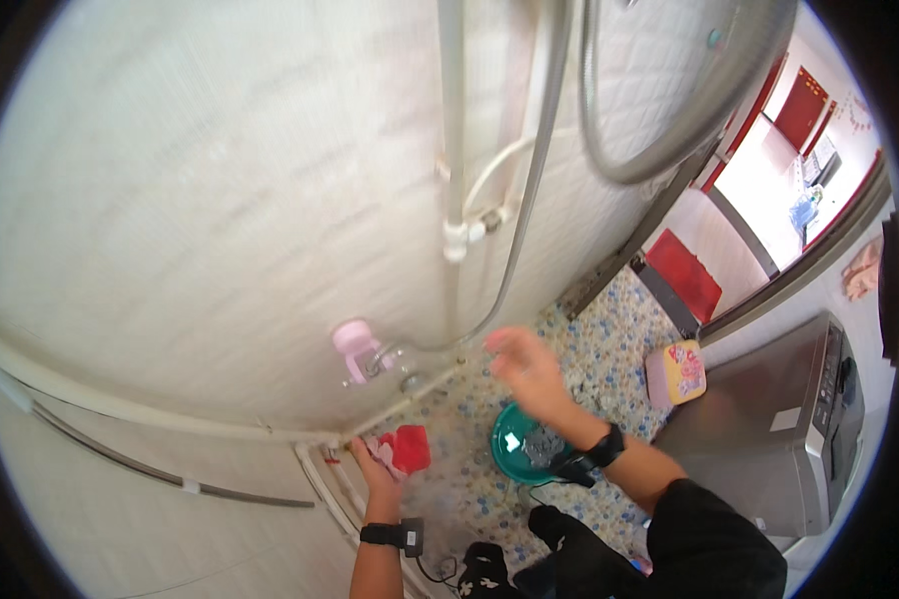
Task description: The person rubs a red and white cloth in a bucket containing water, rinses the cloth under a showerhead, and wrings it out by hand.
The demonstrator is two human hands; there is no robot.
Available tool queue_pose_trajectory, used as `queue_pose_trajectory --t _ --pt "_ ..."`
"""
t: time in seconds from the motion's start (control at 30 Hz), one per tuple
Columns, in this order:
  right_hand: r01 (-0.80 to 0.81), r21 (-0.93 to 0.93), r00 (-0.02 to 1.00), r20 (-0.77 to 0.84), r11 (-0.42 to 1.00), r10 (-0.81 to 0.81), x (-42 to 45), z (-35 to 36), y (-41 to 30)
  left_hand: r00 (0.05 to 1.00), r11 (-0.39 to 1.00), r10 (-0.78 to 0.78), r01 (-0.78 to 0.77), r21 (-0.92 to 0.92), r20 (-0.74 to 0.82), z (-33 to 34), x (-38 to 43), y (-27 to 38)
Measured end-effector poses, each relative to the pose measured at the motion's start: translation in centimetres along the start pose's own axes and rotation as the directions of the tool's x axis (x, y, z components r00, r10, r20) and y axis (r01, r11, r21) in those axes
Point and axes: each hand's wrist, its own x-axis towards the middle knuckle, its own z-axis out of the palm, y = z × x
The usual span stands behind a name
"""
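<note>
My left hand [378, 478] grips a red and pink cloth [412, 448] low at the corner of the wall. Most of my left fingers are hidden behind the cloth. My right hand [533, 376] is in the air, blurred, above the near side of a green basin [500, 449]. Its fingers are loosely bent and apart, and nothing shows between them. Inside the basin lies a dark grey cloth [544, 448], partly covered by my right forearm. A pink holder [353, 341] sits on the wall beside a metal faucet [374, 365], between my two hands.
A shower hose [521, 232] hangs down the tiled wall by a white pipe [455, 150]. On the pebble-patterned floor [599, 337], a yellow and pink stool [678, 373] stands beside a grey washing machine [749, 419]. A red mat [684, 273] lies past the doorway.
</note>
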Motion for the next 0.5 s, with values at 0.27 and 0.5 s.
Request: queue_pose_trajectory --t 0.27,0.5 --pt "0.294 0.390 0.956 -0.113 0.872 -0.272 11.0 -9.4 -23.0 0.991 0.980 0.090 -0.106 0.166 0.098 1.9 4.4 2.0" --pt "0.495 0.207 0.856 0.049 0.844 -0.514 9.6 -9.7 -30.4 0.971 0.995 0.098 -0.100 0.001 0.219 3.5 5.9 3.4"
